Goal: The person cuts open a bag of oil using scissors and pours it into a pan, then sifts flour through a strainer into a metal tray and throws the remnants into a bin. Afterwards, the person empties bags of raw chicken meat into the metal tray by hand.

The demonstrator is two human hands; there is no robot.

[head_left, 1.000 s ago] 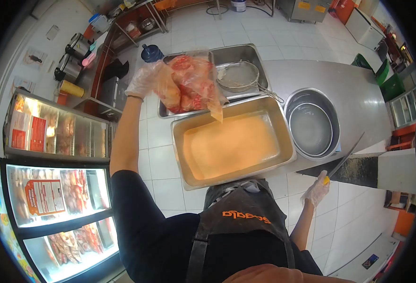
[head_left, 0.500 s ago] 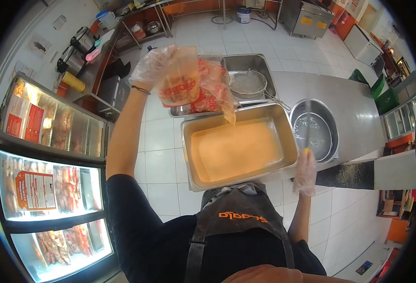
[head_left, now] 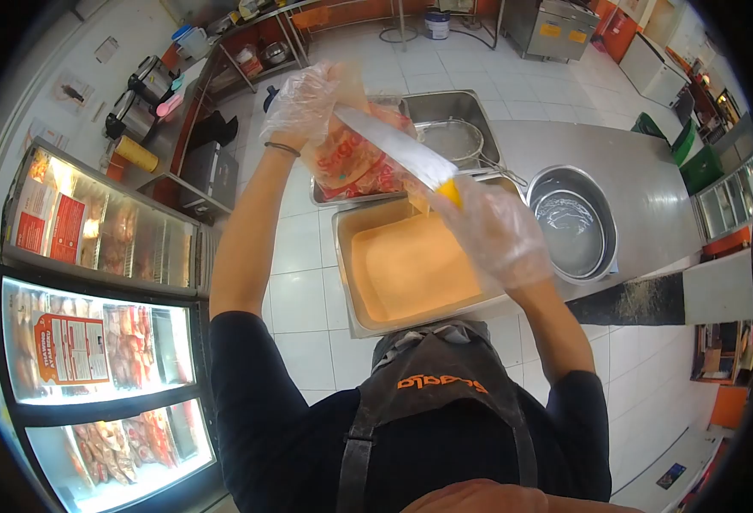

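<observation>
My left hand (head_left: 301,107), in a clear plastic glove, is closed on the top of a printed plastic bag (head_left: 335,162) and holds it up. In my gloved right hand (head_left: 505,235) is a knife (head_left: 398,150) with a yellow handle; its broad blade points up and left across the bag, the tip near my left hand. Whether the blade touches the plastic I cannot tell. Another red-printed bag (head_left: 385,178) lies behind in a metal tray. Below, a deep steel pan (head_left: 342,256) contains an orange powder (head_left: 411,274), partly hidden by my right hand.
A wire strainer (head_left: 452,144) rests in the steel tray (head_left: 479,111) behind the pan. To the right, a round metal pot (head_left: 611,231) with clear liquid stands on the steel table (head_left: 641,188). A lit display fridge (head_left: 94,342) with packed meat is at my left.
My right hand has swung up and left from beside the pan, bringing the knife across the bag. My left hand and the bag have shifted slightly right, and the bag has tilted.
</observation>
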